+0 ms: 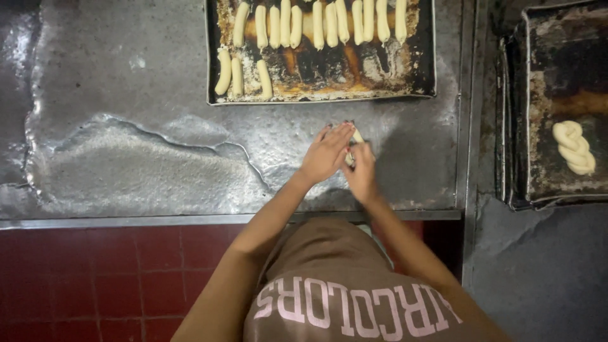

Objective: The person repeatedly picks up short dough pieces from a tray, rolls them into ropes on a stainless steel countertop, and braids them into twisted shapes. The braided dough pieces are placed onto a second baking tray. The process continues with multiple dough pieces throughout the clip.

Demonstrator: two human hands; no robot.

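My left hand and my right hand meet over the metal worktop, pressing a small pale piece of dough between them; most of the dough is hidden by my fingers. Just beyond my hands lies a dark, stained baking tray holding several pale finger-shaped dough rolls in a row along its far side and three more at its left.
A second dark tray sits at the right with one braided dough piece on it. The worktop's front edge runs above a red tiled floor.
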